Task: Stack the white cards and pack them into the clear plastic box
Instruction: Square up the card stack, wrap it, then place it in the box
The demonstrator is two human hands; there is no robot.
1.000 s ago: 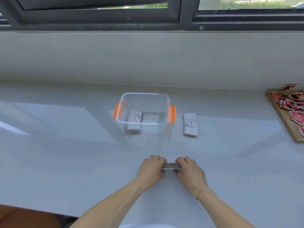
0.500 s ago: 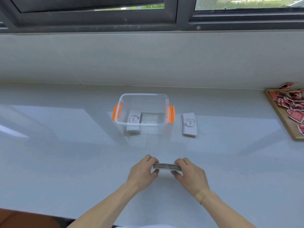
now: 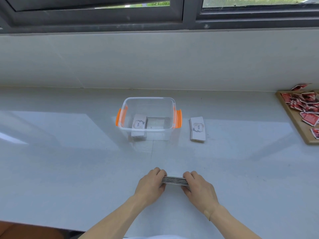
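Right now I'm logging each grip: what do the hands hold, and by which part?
A stack of white cards, pinched at its two short ends: left hand, right hand.

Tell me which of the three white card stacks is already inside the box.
The stack at the left end of the clear box. Another stack lies on the counter right of the box, and the third is gripped between both hands.
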